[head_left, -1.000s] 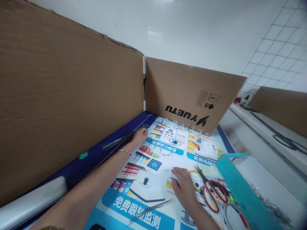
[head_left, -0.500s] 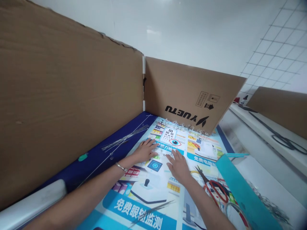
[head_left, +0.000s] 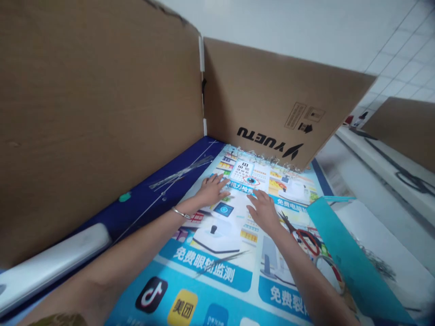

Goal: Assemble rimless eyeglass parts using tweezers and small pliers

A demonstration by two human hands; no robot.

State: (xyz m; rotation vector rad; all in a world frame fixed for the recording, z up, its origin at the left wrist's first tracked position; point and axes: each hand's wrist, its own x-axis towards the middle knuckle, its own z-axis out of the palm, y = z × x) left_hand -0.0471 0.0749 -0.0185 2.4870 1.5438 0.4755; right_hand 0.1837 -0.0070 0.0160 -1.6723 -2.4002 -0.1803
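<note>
Both the left hand [head_left: 211, 192] and the right hand [head_left: 265, 212] show in my one view, from the head, palms down over the printed sheet [head_left: 239, 213]; from here I cannot tell whether the palms press on it or sit just above. The fingers on each hand are spread apart, clamped on nothing that I can see. I read the step in hand as a two-handed pose over the sheet, with no grip made; taking up a wire would call for fingertips brought together. The nearest wire bundle [head_left: 183, 173] lies beyond the left fingers, on the dark strip [head_left: 142, 199], while loose wires [head_left: 224, 261] lie on the sheet nearer me than either set of fingers. A row of tangled wire bits [head_left: 268, 159] runs past the fingertips, along the foot of the far cardboard [head_left: 265, 90]. Right of the right fingers are the scissors [head_left: 307, 240] and a turquoise flap [head_left: 350, 258]. More cardboard [head_left: 102, 113] stands left of the left fingers, and a pale wall [head_left: 272, 22] rises beyond.
</note>
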